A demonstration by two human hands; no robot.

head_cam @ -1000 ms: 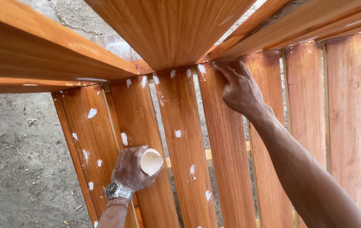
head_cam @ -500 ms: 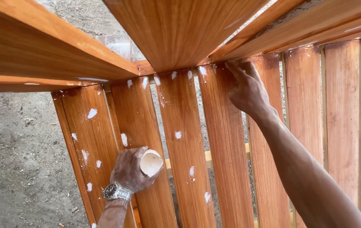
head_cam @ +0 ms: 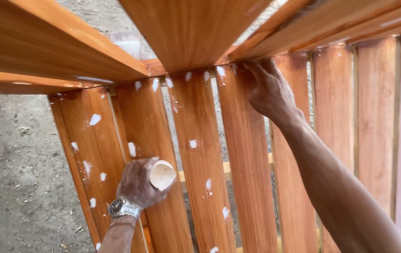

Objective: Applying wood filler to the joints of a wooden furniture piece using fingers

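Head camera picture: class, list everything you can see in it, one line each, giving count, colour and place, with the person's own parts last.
Wooden slats: about nine, reddish-brown, upright side by side across the middle and right.
Wooden rails: several, orange-brown, slanting across the top.
Filler dabs: many, white, dotted over the left and middle slats.
Small cup: one, cream-white, lower middle, in the left hand.
Ground: grey, gritty, at left behind the slats.
Wristwatch: one, silver with dark face, on the left wrist.
Left hand: one, lower middle, gripping the cup.
Right hand: one, upper middle, fingertips pressed where slat tops meet the rail.
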